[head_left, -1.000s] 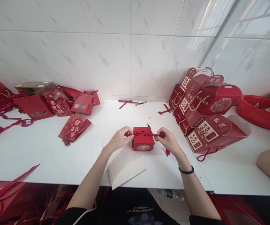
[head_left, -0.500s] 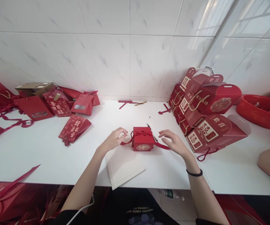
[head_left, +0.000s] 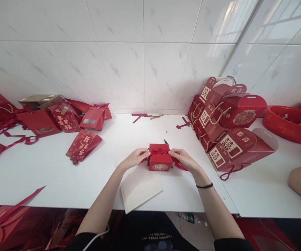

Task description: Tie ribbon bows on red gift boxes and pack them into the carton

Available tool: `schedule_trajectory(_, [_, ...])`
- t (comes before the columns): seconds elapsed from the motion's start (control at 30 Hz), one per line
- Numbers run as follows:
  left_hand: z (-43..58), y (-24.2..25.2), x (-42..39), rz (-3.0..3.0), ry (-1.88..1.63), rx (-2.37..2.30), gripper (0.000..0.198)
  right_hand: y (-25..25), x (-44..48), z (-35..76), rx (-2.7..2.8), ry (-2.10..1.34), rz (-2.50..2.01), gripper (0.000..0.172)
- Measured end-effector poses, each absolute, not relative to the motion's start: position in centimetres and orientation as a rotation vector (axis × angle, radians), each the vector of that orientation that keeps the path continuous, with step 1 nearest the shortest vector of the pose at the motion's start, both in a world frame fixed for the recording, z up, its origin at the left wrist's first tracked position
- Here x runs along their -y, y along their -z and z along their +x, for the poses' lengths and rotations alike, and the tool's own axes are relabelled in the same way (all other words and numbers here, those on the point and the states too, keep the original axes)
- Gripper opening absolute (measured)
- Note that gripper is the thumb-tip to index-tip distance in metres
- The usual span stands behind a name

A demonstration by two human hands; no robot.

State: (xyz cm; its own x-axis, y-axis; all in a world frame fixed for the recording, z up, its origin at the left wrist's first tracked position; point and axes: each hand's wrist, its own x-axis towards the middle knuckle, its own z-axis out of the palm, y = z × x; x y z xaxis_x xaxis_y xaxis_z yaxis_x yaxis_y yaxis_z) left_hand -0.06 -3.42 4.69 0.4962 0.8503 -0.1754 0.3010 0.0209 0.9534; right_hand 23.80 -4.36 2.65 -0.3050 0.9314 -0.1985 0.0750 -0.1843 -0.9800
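Note:
A small red gift box (head_left: 160,161) with a gold emblem on its front stands on the white table (head_left: 48,174) in front of me. A red ribbon (head_left: 159,151) is tied across its top. My left hand (head_left: 136,157) pinches the ribbon at the box's left top edge. My right hand (head_left: 182,158) pinches the ribbon at the right top edge, and a loose ribbon end trails below it. A lined white sheet (head_left: 139,186) lies just in front of the box, partly under my left wrist.
Folded red boxes and bags (head_left: 61,120) lie at the back left, with one flat bag (head_left: 82,143) nearer. A stack of red gift bags (head_left: 228,125) leans at the right. A red basin (head_left: 288,123) stands far right. Another person's arm (head_left: 300,179) rests there.
Both hands let go of the ribbon ends, opened briefly, then came back to the box and now pinch the ribbon close to its top edges.

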Motion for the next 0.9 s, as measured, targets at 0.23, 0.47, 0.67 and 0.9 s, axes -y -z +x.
schedule_trajectory(0.23, [0.3,-3.4,3.1,1.475,-0.628,-1.042,0.046,-2.2,4.4,24.3,1.333,-1.622,-1.161,0.049])
schedule_trajectory(0.47, [0.3,-3.2,3.1,1.412,-0.644,-0.987,0.041,-2.4,4.7,24.3,1.306,-1.665,-1.115,0.047])
schedule_trajectory(0.67, [1.0,-2.3,3.1,1.304,-0.762,-0.902,0.040,-2.4,4.8,24.3,1.260,-1.698,-1.031,0.041])
schedule_trajectory(0.9, [1.4,-1.5,3.6,1.253,-0.840,-0.911,0.042,-1.6,4.8,24.6,1.252,-1.723,-0.972,0.029])
